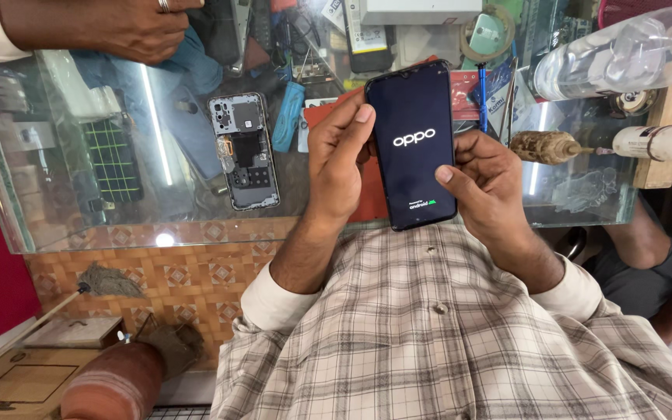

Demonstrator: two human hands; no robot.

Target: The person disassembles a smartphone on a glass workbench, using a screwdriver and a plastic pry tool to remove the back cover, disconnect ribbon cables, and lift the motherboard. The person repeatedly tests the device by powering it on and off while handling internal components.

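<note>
**Both hands holding a lit phone over the glass surface**

Glass is covering the surface (79,225) I am looking down at, and it is reflecting a strip light and the clutter behind it. I am seeing the smartphone (414,148) held up just above the near edge of that surface — its dark screen is showing a white logo. My left hand (340,167) is gripping the phone's left edge, fingers (361,117) curled and pressed along its side. My right hand (488,183) is supporting the lower right edge, with the thumb resting on the screen's right side.

An opened phone body (245,152) is lying flat on the glass, well left of my left hand, its back cover off and its inner parts showing. A clear plastic bottle (624,54) is lying tilted at the far right, and a small white bottle with a red cap (659,143) is lying near it — a dusty brush (544,147) is sitting just beside that. Another person's hand (118,27) with a ring is resting at the far left corner of the surface.
</note>
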